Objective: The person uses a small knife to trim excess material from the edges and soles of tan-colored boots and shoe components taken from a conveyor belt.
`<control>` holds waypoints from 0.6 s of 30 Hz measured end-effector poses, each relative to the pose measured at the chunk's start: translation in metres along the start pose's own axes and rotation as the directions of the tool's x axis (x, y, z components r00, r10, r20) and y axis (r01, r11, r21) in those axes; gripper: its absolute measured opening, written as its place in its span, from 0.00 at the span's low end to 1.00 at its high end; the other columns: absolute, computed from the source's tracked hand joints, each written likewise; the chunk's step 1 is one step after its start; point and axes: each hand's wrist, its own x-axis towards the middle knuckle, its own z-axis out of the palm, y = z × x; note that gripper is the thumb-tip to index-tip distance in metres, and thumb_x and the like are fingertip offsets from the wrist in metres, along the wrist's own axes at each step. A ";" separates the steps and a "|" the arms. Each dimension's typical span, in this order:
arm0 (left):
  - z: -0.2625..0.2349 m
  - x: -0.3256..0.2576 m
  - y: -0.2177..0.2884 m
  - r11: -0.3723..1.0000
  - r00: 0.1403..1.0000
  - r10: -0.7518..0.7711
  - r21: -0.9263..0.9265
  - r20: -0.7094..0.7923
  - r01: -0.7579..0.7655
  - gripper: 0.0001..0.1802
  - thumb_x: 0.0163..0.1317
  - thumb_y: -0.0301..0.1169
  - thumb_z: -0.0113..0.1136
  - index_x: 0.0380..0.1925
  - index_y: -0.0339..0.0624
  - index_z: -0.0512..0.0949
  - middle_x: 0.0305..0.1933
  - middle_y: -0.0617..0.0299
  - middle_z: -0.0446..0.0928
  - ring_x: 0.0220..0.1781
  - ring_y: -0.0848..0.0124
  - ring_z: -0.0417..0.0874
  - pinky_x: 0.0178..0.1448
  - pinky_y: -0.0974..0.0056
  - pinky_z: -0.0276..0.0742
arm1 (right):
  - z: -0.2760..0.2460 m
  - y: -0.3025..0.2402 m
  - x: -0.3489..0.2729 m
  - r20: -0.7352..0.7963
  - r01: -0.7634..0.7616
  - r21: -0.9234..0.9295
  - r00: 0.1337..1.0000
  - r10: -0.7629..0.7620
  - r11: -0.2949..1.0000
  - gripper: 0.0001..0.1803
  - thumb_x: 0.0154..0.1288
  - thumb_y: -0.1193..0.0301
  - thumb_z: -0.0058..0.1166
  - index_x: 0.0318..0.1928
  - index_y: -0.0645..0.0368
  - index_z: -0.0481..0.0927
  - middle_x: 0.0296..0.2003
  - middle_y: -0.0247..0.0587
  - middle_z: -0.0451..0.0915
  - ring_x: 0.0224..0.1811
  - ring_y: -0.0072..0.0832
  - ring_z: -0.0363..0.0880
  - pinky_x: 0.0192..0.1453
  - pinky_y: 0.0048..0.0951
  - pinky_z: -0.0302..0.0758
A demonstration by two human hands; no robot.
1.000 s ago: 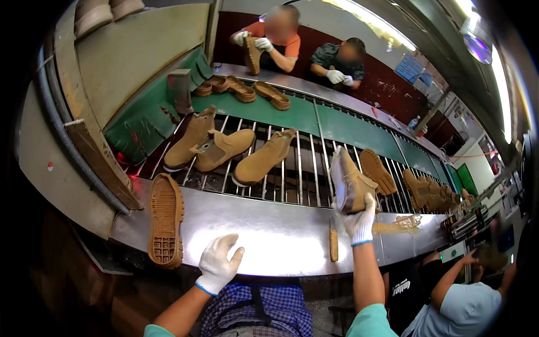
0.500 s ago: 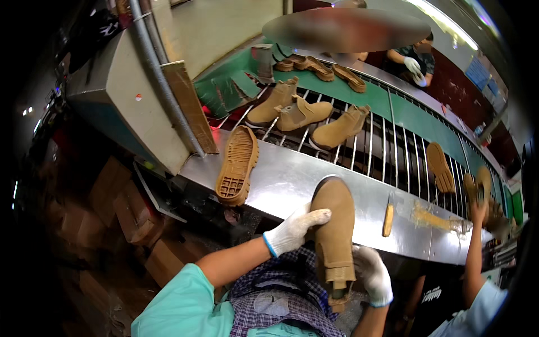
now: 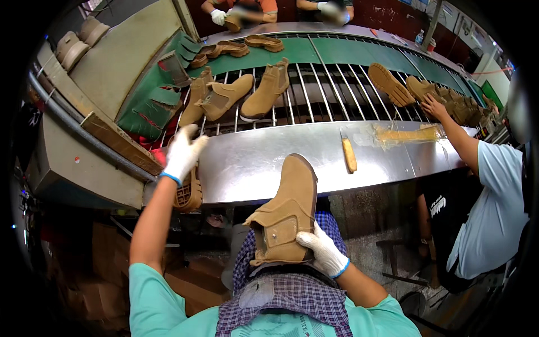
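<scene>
A tan suede ankle boot stands toe-up on my lap, against the checked apron. My right hand, in a white glove, grips it low on the side by the elastic panel. My left hand, also gloved, is stretched out to the left end of the steel shelf with its fingers spread. It hovers just over a boot lying sole-up at the shelf's edge; I cannot tell whether it touches it.
Three tan boots lie on the roller conveyor beyond the shelf. A wooden-handled tool rests on the shelf. A co-worker in a light blue shirt reaches for boots at right. Other people work across the green belt.
My left hand has let go of the boot and swung up-left to the sole-up boot. The held boot now rests on my lap in the right hand alone.
</scene>
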 end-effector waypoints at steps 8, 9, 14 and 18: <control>-0.015 0.038 -0.116 0.930 0.935 -0.342 0.110 -0.091 0.350 0.56 0.63 0.56 0.71 0.81 0.33 0.60 0.77 0.35 0.72 0.77 0.45 0.75 0.80 0.51 0.69 | 0.004 0.005 0.008 0.048 0.126 -0.287 0.992 -0.117 0.949 0.65 0.65 0.56 0.75 0.85 0.69 0.41 0.78 0.62 0.62 0.82 0.47 0.61 0.86 0.46 0.59; -0.019 0.040 -0.111 0.915 0.935 -0.348 0.192 -0.073 0.355 0.57 0.63 0.56 0.72 0.81 0.31 0.59 0.76 0.36 0.73 0.76 0.46 0.77 0.79 0.52 0.70 | 0.001 0.003 0.010 0.053 0.139 -0.285 0.990 -0.129 0.948 0.66 0.63 0.55 0.75 0.85 0.69 0.42 0.79 0.63 0.61 0.82 0.48 0.61 0.86 0.46 0.59; -0.031 0.029 -0.095 0.911 0.910 -0.311 -0.188 0.275 0.368 0.29 0.67 0.38 0.69 0.61 0.27 0.81 0.53 0.51 0.87 0.52 0.65 0.88 0.58 0.59 0.84 | -0.018 0.012 0.022 0.066 0.164 -0.413 0.986 -0.151 0.896 0.72 0.56 0.48 0.79 0.85 0.68 0.44 0.80 0.64 0.58 0.84 0.50 0.58 0.86 0.47 0.58; -0.020 0.000 -0.052 0.585 0.913 -0.244 -0.701 0.328 0.408 0.19 0.66 0.33 0.65 0.54 0.36 0.81 0.49 0.59 0.84 0.49 0.66 0.84 0.59 0.55 0.83 | -0.022 0.021 0.030 0.101 0.243 -0.510 0.970 -0.222 0.825 0.73 0.55 0.46 0.79 0.85 0.69 0.46 0.81 0.62 0.56 0.86 0.48 0.53 0.88 0.46 0.55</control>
